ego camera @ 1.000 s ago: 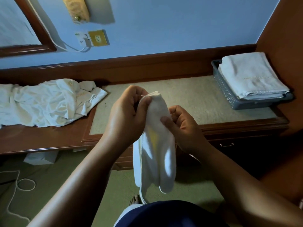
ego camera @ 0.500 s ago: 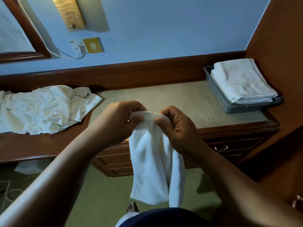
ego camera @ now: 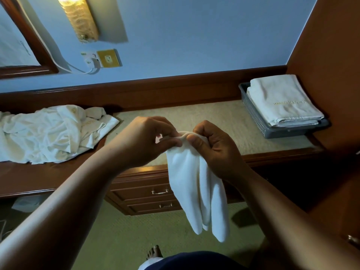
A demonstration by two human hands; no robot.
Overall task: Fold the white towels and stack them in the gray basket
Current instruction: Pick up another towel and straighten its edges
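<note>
**Operator:** Which step is running?

**Technician:** The fold is being set up. The left hand (ego camera: 145, 141) and the right hand (ego camera: 215, 151) are each pinching the top edge of a white towel (ego camera: 194, 188) between thumb and curled fingers. The two pinches are sitting almost touching. The towel is hanging in the air in front of the desk (ego camera: 194, 114), above the floor, and is resting on nothing.

**Operator:** How is the towel looking?

**Technician:** It is drooping in several loose vertical lobes. It is bunching at the top, and its lower ends are hanging uneven. It is looking soft and limp, and no flat fold is showing yet.

**Operator:** What is the next move calling for?

**Technician:** By my judgement, the hands are needing to slide apart along the edge, find the corners, spread the cloth flat, then bring edge to edge.

**Operator:** Where is it going afterwards?

**Technician:** It is going into the gray basket (ego camera: 255, 114) at the right end of the desk. Folded towels (ego camera: 282, 100) are already lying stacked there, rising above the rim. A heap (ego camera: 48, 133) of unfolded white cloth is waiting at the left end, so the task is reading as partly done.
</note>
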